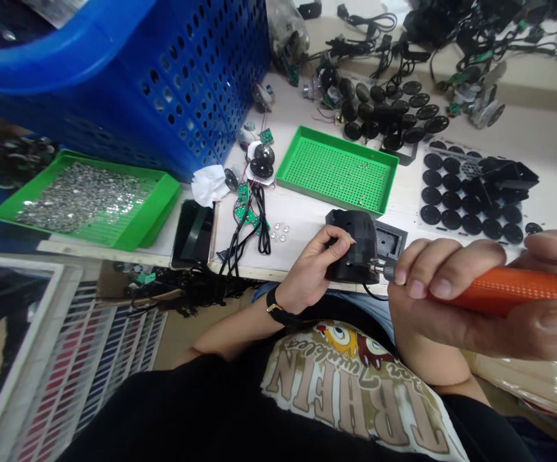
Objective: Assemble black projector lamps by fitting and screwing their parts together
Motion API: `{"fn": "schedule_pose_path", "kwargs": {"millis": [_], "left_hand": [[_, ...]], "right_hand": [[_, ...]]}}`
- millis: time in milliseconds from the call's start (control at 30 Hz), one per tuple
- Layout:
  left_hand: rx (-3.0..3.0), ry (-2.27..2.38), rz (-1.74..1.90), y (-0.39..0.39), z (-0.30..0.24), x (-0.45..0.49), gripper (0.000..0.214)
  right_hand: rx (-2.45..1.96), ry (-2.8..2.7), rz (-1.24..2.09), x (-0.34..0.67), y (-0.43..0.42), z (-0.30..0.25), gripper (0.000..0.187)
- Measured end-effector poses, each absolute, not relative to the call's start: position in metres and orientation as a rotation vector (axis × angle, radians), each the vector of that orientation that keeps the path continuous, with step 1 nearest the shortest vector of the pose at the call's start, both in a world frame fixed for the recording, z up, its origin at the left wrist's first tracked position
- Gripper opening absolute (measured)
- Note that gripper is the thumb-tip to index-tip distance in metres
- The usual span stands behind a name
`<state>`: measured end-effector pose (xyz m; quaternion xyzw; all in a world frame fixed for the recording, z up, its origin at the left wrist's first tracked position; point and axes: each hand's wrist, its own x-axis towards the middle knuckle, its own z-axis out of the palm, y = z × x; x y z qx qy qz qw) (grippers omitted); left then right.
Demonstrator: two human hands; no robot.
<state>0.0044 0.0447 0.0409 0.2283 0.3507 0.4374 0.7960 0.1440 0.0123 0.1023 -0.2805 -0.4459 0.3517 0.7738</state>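
Near the table's front edge, my left hand (314, 266) grips a black plastic housing (358, 234) with the thumb on top. A short dark cable (373, 294) hangs from the housing's lower side. Fingers of my right hand (461, 289) wrap around an orange electric screwdriver (504, 290), held almost level. Its metal tip (377, 267) meets the right side of the housing; the screw itself is too small to make out. Behind the housing lies a black rectangular plastic part (391, 242), partly covered.
A green tray (292, 183) with a few small screws stands beyond my hands. Another green tray (163, 212) full of small metal parts is at left, before a blue basket (182, 83). Black discs (452, 219) lie at right. Circuit boards with cables (247, 215) lie left of the housing.
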Motion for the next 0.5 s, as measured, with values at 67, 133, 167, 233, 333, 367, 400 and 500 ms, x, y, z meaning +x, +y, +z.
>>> {"fn": "schedule_pose_path", "kwargs": {"millis": [67, 133, 167, 233, 333, 367, 400, 500], "left_hand": [[0.485, 0.756, 0.95, 0.045, 0.042, 0.004, 0.039], [0.493, 0.76, 0.954, 0.045, 0.043, 0.004, 0.039], [0.515, 0.767, 0.959, 0.045, 0.044, 0.004, 0.039], [0.607, 0.795, 0.978, 0.046, 0.046, 0.005, 0.036], [0.791, 0.851, 1.031, 0.046, 0.047, 0.005, 0.03], [0.827, 0.863, 1.045, 0.047, 0.047, 0.005, 0.028], [0.843, 0.867, 1.051, 0.047, 0.047, 0.005, 0.027], [0.816, 0.878, 1.027, 0.047, 0.047, 0.005, 0.026]], "right_hand": [[-0.62, -0.978, 0.759, 0.144, 0.013, 0.103, 0.03], [-0.633, -0.98, 0.762, 0.144, 0.012, 0.105, 0.028], [-0.635, -0.99, 0.769, 0.143, 0.013, 0.105, 0.026], [-0.63, -1.018, 0.79, 0.141, 0.015, 0.106, 0.021], [-0.571, -1.053, 0.794, 0.135, 0.023, 0.103, 0.016], [-0.54, -1.057, 0.79, 0.133, 0.027, 0.101, 0.014], [-0.507, -1.058, 0.787, 0.13, 0.031, 0.098, 0.013], [-0.424, -1.063, 0.798, 0.124, 0.041, 0.089, 0.009]]}}
